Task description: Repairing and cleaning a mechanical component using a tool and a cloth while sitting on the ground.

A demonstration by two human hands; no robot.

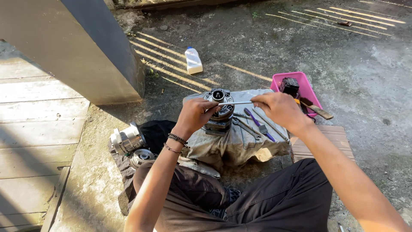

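- On the cloth-draped block in front of the seated person stands a round metal housing (219, 109), grey and grimy, built of stacked ribbed sections with a dark bore in the middle of its top face.
- Across its top runs a thin, straight steel rod (235, 103), bright where the sun strikes it, lying level between the two hands.
- The left hand (195, 114) pinches the rod's near end, fingers curled tight and resting against the housing's rim; beaded bracelets circle that wrist.
- The right hand (279, 109) closes over the rod's other end, knuckles up, gripping it narrowly.
- The cloth (231, 148) under the housing is pale grey, stained and creased, hanging in folds.
- On it, just right of the housing, lie a steel spanner (245, 127) and a purple-handled tool (257, 123), side by side.
- A pink plastic tray (307, 83), rectangular with rounded corners, sits behind the right hand and holds a black boxy part (290, 86).
- A brush with a wooden handle (317, 110) leans out of the tray.
- To the left, on dark fabric, lie two shiny cylindrical metal parts (128, 139).
- A white plastic bottle (193, 60) stands further off on rough concrete.
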